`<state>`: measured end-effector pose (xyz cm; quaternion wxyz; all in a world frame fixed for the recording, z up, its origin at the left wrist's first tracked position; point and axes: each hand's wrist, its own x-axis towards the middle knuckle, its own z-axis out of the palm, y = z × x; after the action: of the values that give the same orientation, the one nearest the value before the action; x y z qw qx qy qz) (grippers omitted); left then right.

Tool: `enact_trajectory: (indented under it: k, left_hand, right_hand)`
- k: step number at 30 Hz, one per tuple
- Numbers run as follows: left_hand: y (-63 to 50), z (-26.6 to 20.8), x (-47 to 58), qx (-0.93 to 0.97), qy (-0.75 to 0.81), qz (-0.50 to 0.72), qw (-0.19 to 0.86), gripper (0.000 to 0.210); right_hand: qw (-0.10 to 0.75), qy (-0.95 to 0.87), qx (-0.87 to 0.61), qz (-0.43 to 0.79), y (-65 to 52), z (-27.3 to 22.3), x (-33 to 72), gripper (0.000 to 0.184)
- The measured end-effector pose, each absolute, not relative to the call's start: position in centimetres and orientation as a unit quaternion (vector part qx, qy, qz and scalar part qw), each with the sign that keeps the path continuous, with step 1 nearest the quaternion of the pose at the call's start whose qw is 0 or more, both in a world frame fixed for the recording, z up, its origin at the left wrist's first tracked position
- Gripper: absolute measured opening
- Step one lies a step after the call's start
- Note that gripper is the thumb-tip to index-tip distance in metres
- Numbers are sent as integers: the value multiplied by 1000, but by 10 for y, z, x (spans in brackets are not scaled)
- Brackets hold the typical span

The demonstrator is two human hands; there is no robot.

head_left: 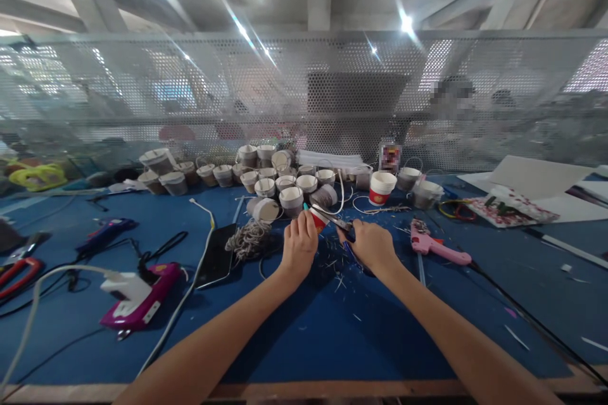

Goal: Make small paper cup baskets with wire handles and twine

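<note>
The fingers of the left hand (pixel 301 245) grip a red and white paper cup (pixel 319 220), which is tilted over at the middle of the scene, above the tabletop (pixel 294 348). The fingers of the right hand (pixel 374 244) are curled around the blue handles of a pair of scissors (pixel 339 222), whose blades reach left to the cup; whether they touch it is too small to tell. A thin white strip (pixel 341 193) curves up just beyond the blades. Under and between the hands, pale clippings (pixel 338 266) lie scattered on the blue surface. Just left of the left hand sits a heap of grey yarn (pixel 249 239), with a black phone (pixel 216 259) beside it. To the right of the right hand lies a pink glue gun (pixel 441 249). On the far side stands a cluster of grey-wrapped cups (pixel 291 198), a few tipped on their sides, and right of them a second red cup (pixel 381 190) stands upright. Near left is a purple power strip (pixel 156 297). A perforated screen (pixel 270 92) rises behind everything.
</note>
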<state>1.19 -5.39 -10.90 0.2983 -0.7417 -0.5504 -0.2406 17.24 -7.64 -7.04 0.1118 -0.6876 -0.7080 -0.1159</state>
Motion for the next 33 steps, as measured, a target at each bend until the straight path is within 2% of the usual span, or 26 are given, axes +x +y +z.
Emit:
enact_trajectory:
  k: [5,9,13,19,21,26,30,33]
  left_hand:
    - [-57,-111,16,-755,-520,-260,303,36]
    - [-59,-110,20,-768,-493,-320,254,36]
    - [-57,-109,17,-788,-458,-386,141,50]
    - [-49,-112,9,-760,-419,-468,-168,64]
    - [-46,-113,7,-734,-407,-491,-234,66]
    - [-43,-111,7,-685,-421,-519,-291,66]
    - [-40,-113,8,-665,-398,-545,-320,68]
    - [-36,-117,7,-643,-395,-556,-347,64]
  right_hand:
    - [95,-705,-698,-88,-75,-68,173,59]
    - [139,-679,-717,-81,-72,-68,177,57]
    - [186,-663,-724,-48,-62,-73,192,51]
    - [208,-695,-688,-18,-50,-79,212,41]
    - [215,-710,-671,-19,-51,-77,212,39]
    - [221,-731,-646,-26,-59,-71,206,39]
    - [276,-762,-585,22,-67,-67,200,39]
    - [272,-762,-585,53,-69,-67,196,37]
